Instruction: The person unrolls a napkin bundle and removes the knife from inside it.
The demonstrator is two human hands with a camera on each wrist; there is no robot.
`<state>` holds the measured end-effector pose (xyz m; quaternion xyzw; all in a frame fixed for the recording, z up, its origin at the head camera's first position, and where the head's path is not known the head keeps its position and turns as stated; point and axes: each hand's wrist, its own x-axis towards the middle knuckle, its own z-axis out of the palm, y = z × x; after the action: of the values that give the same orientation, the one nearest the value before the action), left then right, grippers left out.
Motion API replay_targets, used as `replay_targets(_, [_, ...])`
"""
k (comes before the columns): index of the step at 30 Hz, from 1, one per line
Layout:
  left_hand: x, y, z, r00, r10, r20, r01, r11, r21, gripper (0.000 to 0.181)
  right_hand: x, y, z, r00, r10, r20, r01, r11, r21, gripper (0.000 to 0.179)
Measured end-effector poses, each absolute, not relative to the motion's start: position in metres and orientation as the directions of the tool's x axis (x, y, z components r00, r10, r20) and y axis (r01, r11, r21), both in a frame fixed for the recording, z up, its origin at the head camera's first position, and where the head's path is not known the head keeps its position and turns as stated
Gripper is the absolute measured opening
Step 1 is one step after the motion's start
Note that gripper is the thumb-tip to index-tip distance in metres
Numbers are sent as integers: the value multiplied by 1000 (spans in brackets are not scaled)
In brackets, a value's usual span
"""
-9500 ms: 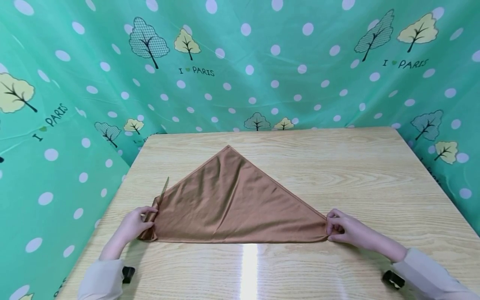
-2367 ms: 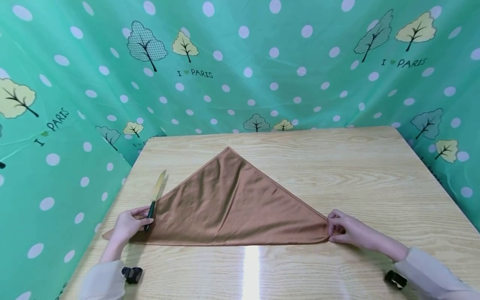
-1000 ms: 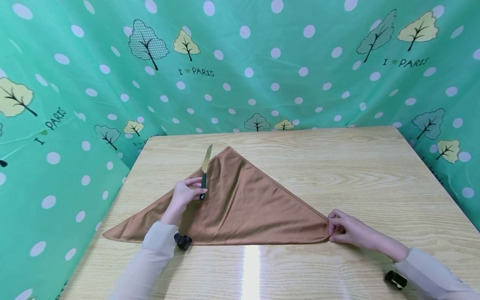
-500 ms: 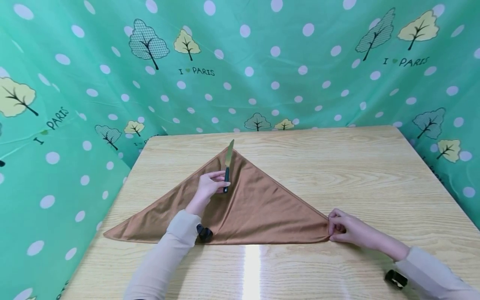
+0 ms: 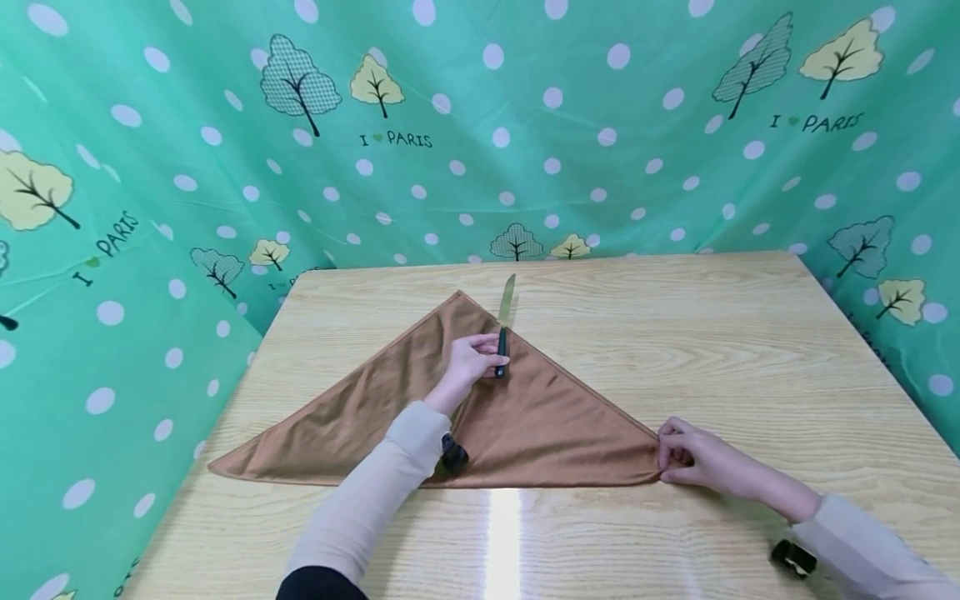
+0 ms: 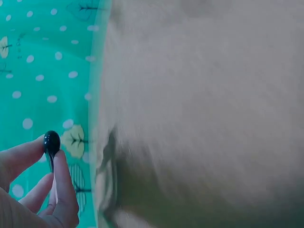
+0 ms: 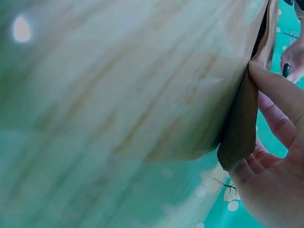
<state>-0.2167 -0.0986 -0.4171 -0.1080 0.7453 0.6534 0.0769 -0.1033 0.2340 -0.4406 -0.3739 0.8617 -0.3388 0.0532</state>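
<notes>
A knife (image 5: 502,340) with a dark handle and gold-coloured blade is in my left hand (image 5: 467,360), pinched by its handle between thumb and fingers. It stands over the far right edge of a brown cloth (image 5: 390,408), blade toward the back. The cloth is laid out as a wide triangle, its left corner flat. My right hand (image 5: 693,457) pinches the cloth's right corner. In the left wrist view the knife's black handle end (image 6: 52,141) shows between the fingers; the blade is mostly hidden. The right wrist view shows the cloth corner (image 7: 241,123) between thumb and fingers.
The cloth lies on a wooden table (image 5: 712,333) with a light reflection near its front edge. A green dotted curtain (image 5: 480,125) hangs behind and along both sides. A small black wrist camera (image 5: 793,558) sits by the right sleeve.
The cloth's left end, earlier rolled up around the knife, has been laid flat. My left hand has since carried the knife rightward across the cloth. My right hand has stayed at its corner.
</notes>
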Motion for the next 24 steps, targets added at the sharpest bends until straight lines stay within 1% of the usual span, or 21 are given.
replay_targets(5, [-223, -79, -415, -963, -33, -267, -269, 125, 955, 42, -103, 234, -440, -712, -685, 157, -606, 485, -631, 18])
replay_targets(8, [-227, -68, -418, -971, -13, -237, -237, 118, 964, 40, -103, 234, -440, -711, -686, 151, -603, 486, -633, 17])
replay_targets(13, [-230, -49, -417, -967, 4, -255, -253, 111, 961, 41, -104, 234, -440, -712, -687, 148, -602, 489, -631, 17])
replay_targets(14, [-230, -44, -414, -959, -6, -282, -281, 115, 953, 42, -104, 234, -440, -712, -686, 148, -602, 490, -631, 18])
replay_targets(15, [-230, -41, -414, -959, -2, -284, -283, 106, 953, 43, -104, 234, -440, -714, -685, 145, -600, 491, -631, 18])
replay_targets(19, [-231, -28, -416, -961, 7, -278, -276, 72, 958, 44, -104, 234, -440, -718, -682, 137, -593, 497, -633, 18])
replay_targets(24, [-232, -12, -422, -966, 14, -259, -258, 62, 964, 44, -104, 234, -440, -720, -681, 133, -589, 498, -637, 18])
